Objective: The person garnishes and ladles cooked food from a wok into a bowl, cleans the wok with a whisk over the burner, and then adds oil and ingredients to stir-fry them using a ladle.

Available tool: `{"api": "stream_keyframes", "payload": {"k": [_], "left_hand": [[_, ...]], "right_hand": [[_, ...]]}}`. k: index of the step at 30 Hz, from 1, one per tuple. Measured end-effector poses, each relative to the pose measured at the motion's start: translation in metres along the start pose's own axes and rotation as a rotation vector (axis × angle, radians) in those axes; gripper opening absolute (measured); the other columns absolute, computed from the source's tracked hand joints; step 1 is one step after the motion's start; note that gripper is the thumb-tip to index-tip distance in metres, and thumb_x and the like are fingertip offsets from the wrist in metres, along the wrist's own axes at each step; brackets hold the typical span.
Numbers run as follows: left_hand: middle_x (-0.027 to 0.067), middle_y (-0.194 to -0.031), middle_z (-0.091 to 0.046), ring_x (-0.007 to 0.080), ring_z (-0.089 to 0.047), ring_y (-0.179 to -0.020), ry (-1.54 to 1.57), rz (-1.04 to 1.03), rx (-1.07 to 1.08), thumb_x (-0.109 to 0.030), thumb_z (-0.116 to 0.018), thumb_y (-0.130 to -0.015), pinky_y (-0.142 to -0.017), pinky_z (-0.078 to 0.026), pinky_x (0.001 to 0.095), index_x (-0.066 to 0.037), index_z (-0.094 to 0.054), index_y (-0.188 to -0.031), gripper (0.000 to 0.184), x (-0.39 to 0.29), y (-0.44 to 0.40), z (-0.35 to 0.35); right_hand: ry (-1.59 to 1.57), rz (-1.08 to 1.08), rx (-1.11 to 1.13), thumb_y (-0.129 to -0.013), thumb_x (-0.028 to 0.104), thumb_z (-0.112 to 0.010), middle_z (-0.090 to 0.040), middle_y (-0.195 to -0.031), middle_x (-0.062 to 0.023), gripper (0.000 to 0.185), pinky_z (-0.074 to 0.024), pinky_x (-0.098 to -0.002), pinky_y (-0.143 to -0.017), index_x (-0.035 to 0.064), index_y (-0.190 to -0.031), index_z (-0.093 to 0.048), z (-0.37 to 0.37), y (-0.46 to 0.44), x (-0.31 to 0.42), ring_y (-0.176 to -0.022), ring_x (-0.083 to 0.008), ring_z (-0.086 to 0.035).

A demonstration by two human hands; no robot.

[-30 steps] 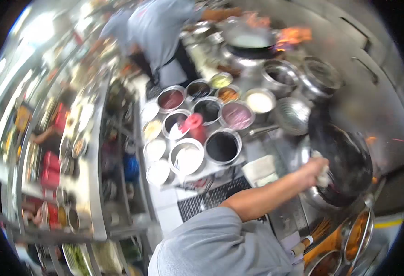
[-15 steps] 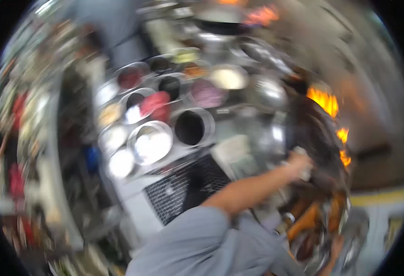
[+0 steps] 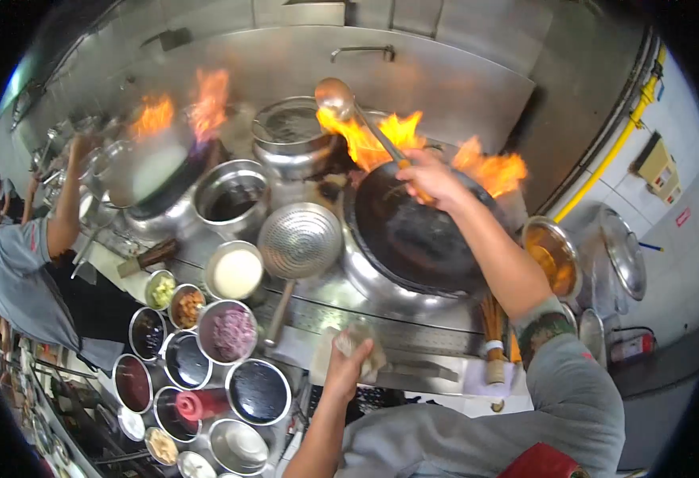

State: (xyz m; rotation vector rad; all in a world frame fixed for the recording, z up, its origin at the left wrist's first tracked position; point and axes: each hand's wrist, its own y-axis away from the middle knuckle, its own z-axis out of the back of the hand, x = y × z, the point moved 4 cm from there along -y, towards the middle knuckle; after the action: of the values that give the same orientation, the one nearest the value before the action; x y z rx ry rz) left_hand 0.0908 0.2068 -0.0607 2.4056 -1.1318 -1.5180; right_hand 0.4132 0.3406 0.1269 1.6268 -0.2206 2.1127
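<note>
Wok (image 3: 421,239), dark, wide, on a steel burner toward the right end of the bench (image 3: 413,334), between back panel and front edge; flames (image 3: 385,139) at its rear rim; ladle (image 3: 335,97) raised above that rim, bowl toward the back edge; right hand (image 3: 429,182), fingers wrapped round the ladle's handle; left hand (image 3: 348,370), fingers closed on a crumpled cloth (image 3: 360,334) at the front edge; perforated strainer (image 3: 300,239) just left of the burner, handle toward the front edge; brush (image 3: 494,342) near the front edge, right of the cloth; metal tubs (image 3: 230,331) beyond the front edge, to the left.

Newly changed: left hand off the wok's side, cloth with it, so that side is without a grip.

Hard to make out: wok's contents, under haze and forearm; inside of the ladle's bowl; left fingertips, partly lost in the cloth.
</note>
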Motion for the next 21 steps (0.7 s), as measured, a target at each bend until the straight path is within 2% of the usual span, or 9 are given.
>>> {"api": "stream_keyframes", "payload": {"k": [5, 6, 7, 9, 10, 11, 13, 17, 21], "left_hand": [[0.0141, -0.117, -0.064, 0.0232, -0.064, -0.101, -0.314, -0.065, -0.087, -0.024, -0.079, -0.084, -0.083, -0.053, 0.0345, 0.002, -0.055, -0.127, 0.056, 0.028, -0.021, 0.077], [0.0155, -0.117, -0.064, 0.0238, -0.064, -0.101, -0.397, -0.087, -0.107, -0.026, -0.082, -0.082, -0.083, -0.053, 0.0344, 0.003, -0.057, -0.126, 0.058, 0.037, -0.032, 0.089], [0.0213, -0.114, -0.065, 0.0298, -0.064, -0.101, -0.561, -0.042, -0.039, -0.032, -0.085, -0.075, -0.088, -0.051, 0.0373, 0.004, -0.061, -0.120, 0.063, 0.045, -0.044, 0.100], [0.0237, -0.111, -0.066, 0.0340, -0.064, -0.101, -0.920, -0.230, -0.240, -0.033, -0.084, -0.075, -0.090, -0.050, 0.0406, 0.004, -0.062, -0.119, 0.062, 0.029, -0.030, 0.088], [0.0249, -0.109, -0.066, 0.0360, -0.064, -0.101, -1.096, -0.327, -0.340, -0.034, -0.083, -0.074, -0.091, -0.050, 0.0422, 0.003, -0.063, -0.118, 0.061, 0.021, -0.023, 0.079], [0.0243, -0.107, -0.067, 0.0406, -0.061, -0.103, -1.033, -0.398, -0.360, -0.035, -0.082, -0.075, -0.093, -0.048, 0.0461, 0.002, -0.064, -0.117, 0.059, 0.020, -0.020, 0.077], [0.0228, -0.108, -0.067, 0.0401, -0.062, -0.104, -1.005, -0.359, -0.336, -0.035, -0.082, -0.075, -0.093, -0.049, 0.0457, 0.001, -0.065, -0.117, 0.058, 0.020, -0.018, 0.076], [0.0216, -0.109, -0.068, 0.0383, -0.063, -0.106, -1.085, -0.260, -0.374, -0.035, -0.082, -0.074, -0.094, -0.050, 0.0453, 0.000, -0.069, -0.112, 0.053, 0.019, -0.024, 0.075], [0.0230, -0.103, -0.069, 0.0406, -0.065, -0.099, -1.157, -0.277, -0.430, -0.033, -0.083, -0.071, -0.088, -0.051, 0.0475, -0.002, -0.070, -0.108, 0.050, 0.015, -0.023, 0.064]], "right_hand": [[0.207, 0.069, -0.084, -0.086, 0.007, -0.058, -0.058, -0.067, -0.0074, 0.030, -0.0408, -0.0279, -0.041, -0.0028, -0.114, -0.056, -0.104, -0.115, 0.003, -0.051, -0.0137, -0.054], [0.045, 0.003, -0.014, -0.086, 0.006, -0.057, -0.058, -0.068, -0.0075, 0.023, -0.0413, -0.0272, -0.042, -0.0014, -0.107, -0.057, -0.118, -0.136, -0.001, -0.051, -0.0141, -0.054], [-0.115, -0.071, 0.056, -0.085, 0.005, -0.057, -0.058, -0.068, -0.0077, 0.016, -0.0417, -0.0265, -0.043, -0.0001, -0.101, -0.057, -0.126, -0.154, -0.007, -0.051, -0.0145, -0.054], [-0.590, -0.196, 0.178, -0.084, 0.002, -0.055, -0.056, -0.071, -0.0079, 0.003, -0.0429, -0.0239, -0.046, 0.0032, -0.081, -0.053, -0.132, -0.168, -0.001, -0.055, -0.0146, -0.055], [-0.819, -0.256, 0.264, -0.084, 0.001, -0.055, -0.055, -0.072, -0.0079, 0.004, -0.0429, -0.0237, -0.046, 0.0026, -0.081, -0.052, -0.131, -0.170, 0.006, -0.055, -0.0144, -0.055], [-1.048, -0.317, 0.349, -0.084, 0.000, -0.054, -0.054, -0.072, -0.0079, 0.005, -0.0429, -0.0235, -0.045, 0.0021, -0.081, -0.051, -0.128, -0.167, 0.016, -0.056, -0.0141, -0.055], [-1.401, -0.349, 0.457, -0.083, -0.001, -0.055, -0.051, -0.076, -0.0073, 0.008, -0.0440, -0.0232, -0.046, 0.0006, -0.082, -0.047, -0.118, -0.157, 0.028, -0.060, -0.0134, -0.056], [-1.672, -0.393, 0.610, -0.083, 0.000, -0.055, -0.049, -0.079, -0.0050, 0.011, -0.0461, -0.0232, -0.049, 0.0019, -0.084, -0.045, -0.085, -0.103, 0.048, -0.062, -0.0133, -0.056], [-1.623, -0.303, 0.592, -0.087, 0.001, -0.055, -0.049, -0.080, -0.0040, 0.012, -0.0452, -0.0209, -0.046, 0.0000, -0.093, -0.045, -0.031, -0.041, 0.053, -0.062, -0.0106, -0.057]]}}
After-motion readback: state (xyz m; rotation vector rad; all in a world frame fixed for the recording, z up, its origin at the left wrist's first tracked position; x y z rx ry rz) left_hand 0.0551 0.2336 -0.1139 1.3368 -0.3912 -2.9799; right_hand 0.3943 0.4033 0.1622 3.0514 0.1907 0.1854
